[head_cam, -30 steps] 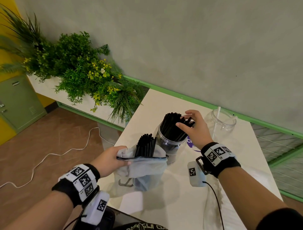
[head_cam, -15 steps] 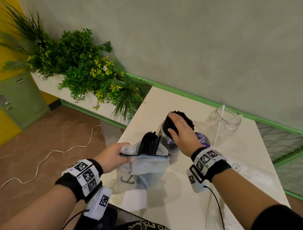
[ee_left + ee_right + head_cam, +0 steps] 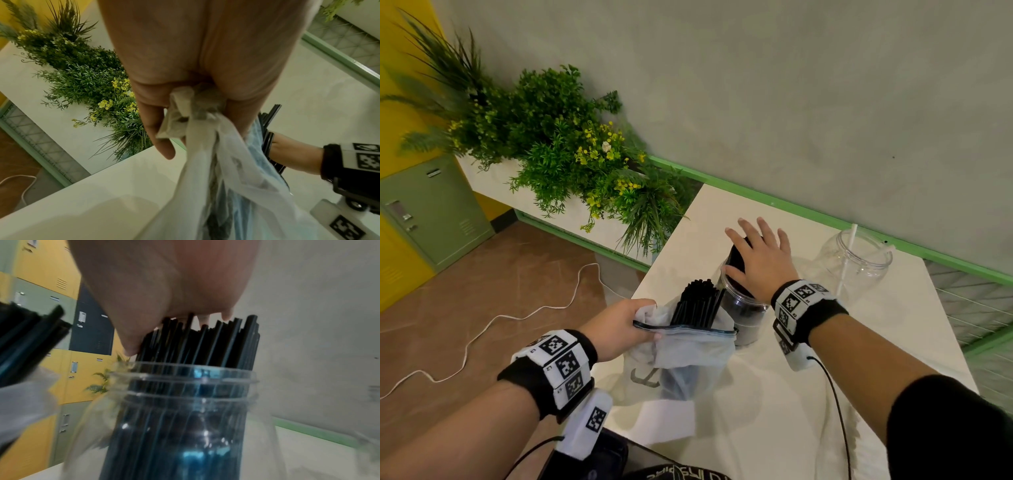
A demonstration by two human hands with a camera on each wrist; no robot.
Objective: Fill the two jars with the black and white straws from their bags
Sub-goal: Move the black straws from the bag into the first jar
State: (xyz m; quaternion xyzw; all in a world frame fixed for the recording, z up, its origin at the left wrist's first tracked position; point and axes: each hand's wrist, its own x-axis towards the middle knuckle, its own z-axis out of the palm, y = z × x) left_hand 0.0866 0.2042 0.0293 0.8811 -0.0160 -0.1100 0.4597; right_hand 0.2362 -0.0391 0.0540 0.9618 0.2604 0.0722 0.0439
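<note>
A clear jar [image 3: 744, 308] [image 3: 185, 402] full of black straws [image 3: 201, 340] stands mid-table. My right hand [image 3: 760, 260] lies flat on the straw tops, fingers straight and spread, palm pressing down. My left hand [image 3: 619, 325] grips the bunched rim of a translucent plastic bag [image 3: 688, 356] [image 3: 216, 146] held upright next to the jar. A bundle of black straws [image 3: 697, 303] sticks out of the bag's mouth. A second clear jar [image 3: 854, 263] stands at the back right with one white straw [image 3: 849, 253] in it.
The white table [image 3: 774, 411] ends close to the bag on the left. Beyond that edge is a planter of green plants [image 3: 558, 154]. A white cable [image 3: 482, 329] lies on the brown floor. More clear plastic lies on the table at the right [image 3: 859, 445].
My right hand left the straw tips it was fingering, moved over the jar and flattened onto the straws. The left hand kept holding the bag.
</note>
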